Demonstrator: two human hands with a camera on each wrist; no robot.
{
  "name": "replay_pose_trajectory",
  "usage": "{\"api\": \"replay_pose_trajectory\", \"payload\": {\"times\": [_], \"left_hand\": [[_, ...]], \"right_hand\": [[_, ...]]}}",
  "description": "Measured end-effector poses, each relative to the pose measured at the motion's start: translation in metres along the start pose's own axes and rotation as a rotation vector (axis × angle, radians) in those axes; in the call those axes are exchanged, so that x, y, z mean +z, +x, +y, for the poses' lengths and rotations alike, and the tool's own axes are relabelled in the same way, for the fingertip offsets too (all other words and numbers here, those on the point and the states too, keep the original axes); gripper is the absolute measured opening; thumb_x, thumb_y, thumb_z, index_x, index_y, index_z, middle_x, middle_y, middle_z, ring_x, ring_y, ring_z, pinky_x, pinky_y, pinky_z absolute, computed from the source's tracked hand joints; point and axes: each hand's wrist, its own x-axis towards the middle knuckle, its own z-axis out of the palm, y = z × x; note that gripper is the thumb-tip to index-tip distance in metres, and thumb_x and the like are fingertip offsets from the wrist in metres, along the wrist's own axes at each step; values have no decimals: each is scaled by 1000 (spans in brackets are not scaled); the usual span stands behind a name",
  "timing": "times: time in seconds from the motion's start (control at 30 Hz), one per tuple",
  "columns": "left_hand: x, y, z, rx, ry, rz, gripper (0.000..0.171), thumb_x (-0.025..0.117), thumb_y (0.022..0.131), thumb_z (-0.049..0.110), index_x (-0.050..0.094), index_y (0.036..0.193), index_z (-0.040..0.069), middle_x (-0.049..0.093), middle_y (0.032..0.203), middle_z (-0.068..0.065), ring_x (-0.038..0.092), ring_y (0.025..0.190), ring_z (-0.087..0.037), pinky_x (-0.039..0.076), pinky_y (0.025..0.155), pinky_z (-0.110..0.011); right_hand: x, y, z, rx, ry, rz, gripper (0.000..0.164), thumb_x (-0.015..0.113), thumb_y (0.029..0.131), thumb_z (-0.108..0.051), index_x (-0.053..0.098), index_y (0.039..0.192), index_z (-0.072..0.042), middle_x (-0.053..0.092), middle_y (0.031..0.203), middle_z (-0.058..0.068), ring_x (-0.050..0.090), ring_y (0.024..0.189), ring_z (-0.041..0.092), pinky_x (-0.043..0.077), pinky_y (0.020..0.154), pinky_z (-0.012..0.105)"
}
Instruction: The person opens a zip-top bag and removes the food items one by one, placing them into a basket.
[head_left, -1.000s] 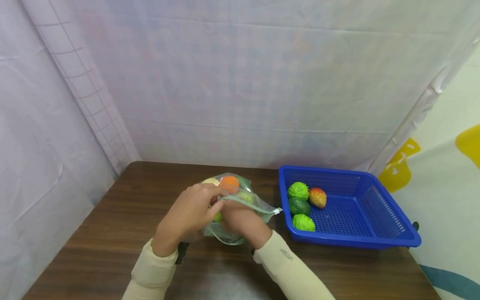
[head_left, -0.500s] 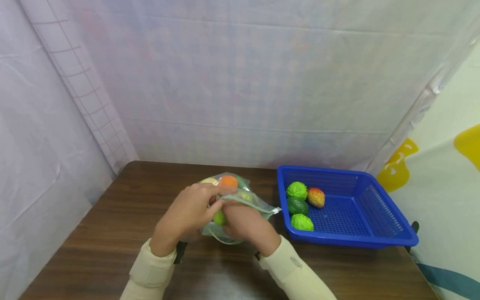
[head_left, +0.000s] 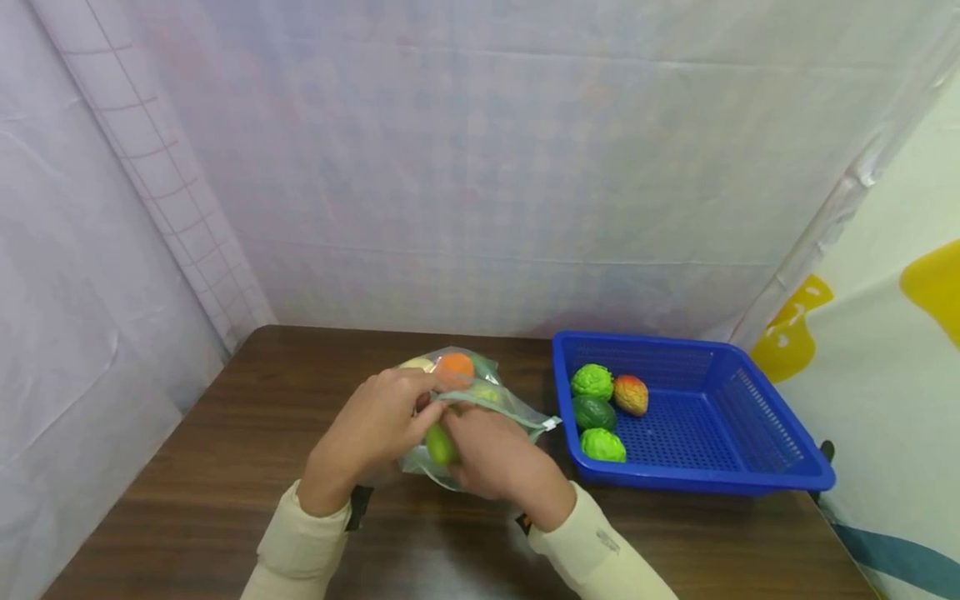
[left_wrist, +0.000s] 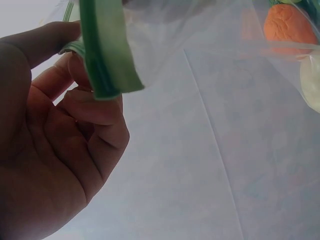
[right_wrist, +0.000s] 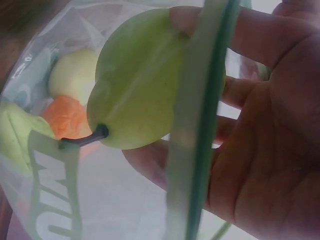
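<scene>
A clear zip bag with green edging stands on the table, held between both hands. My left hand pinches the bag's green zip edge at the opening. My right hand grips a green pear with a dark stem at the bag's mouth; fingers wrap around it behind the green edge in the right wrist view. Inside the bag are an orange fruit, a pale round one and a light green piece. Some of the bag's contents are hidden by the hands.
A blue basket stands to the right on the brown wooden table. Along its left side lie two bright green leafy heads, a dark green avocado-like fruit and a red-yellow fruit. White curtains enclose the back and sides.
My right hand has drawn slightly back towards the lower right, and more of the green pear shows between the hands. The left hand keeps its hold on the bag edge.
</scene>
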Motion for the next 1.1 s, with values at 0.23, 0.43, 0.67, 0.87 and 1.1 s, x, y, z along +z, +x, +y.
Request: {"api": "replay_pose_trajectory", "payload": {"times": [0.23, 0.43, 0.67, 0.87, 1.1], "left_hand": [[0, -1, -1, -8, 7, -1, 9, 71, 90, 15, 76, 97, 12, 48, 64, 9, 41, 55, -4, 36, 49, -21], [-1, -1, -1, -10, 9, -4, 13, 72, 91, 15, 77, 102, 12, 49, 65, 9, 41, 55, -4, 36, 49, -21], [-1, -1, -1, -7, 17, -6, 11, 72, 91, 15, 76, 100, 12, 52, 67, 10, 43, 56, -4, 38, 50, -21], [-1, -2, -2, -20, 5, -16, 11, 69, 92, 14, 76, 100, 11, 51, 65, 9, 42, 54, -4, 37, 49, -21], [-1, -1, -3, -13, 3, -9, 12, 70, 92, 14, 77, 102, 13, 50, 65, 9, 41, 54, -4, 36, 48, -21]], "right_hand": [[-7, -12, -1, -66, 7, 31, 74, 84, 79, -26, 47, 144, -22, 60, 135, 4, 66, 105, 21, 56, 88, 38], [-15, -24, -2, -135, -4, 56, 83, 86, 80, -25, 42, 150, -26, 53, 144, 4, 65, 111, 22, 55, 95, 38], [-25, -34, -6, -194, -10, 80, 84, 88, 77, -20, 44, 148, -29, 46, 150, -1, 60, 121, 25, 51, 101, 40], [-33, -39, -10, -229, -20, 103, 84, 87, 74, -14, 47, 146, -30, 46, 150, -2, 60, 119, 23, 53, 97, 39], [-47, -53, -12, -256, -23, 149, 73, 85, 78, -19, 51, 141, -28, 46, 151, -1, 59, 121, 22, 51, 102, 39]]}}
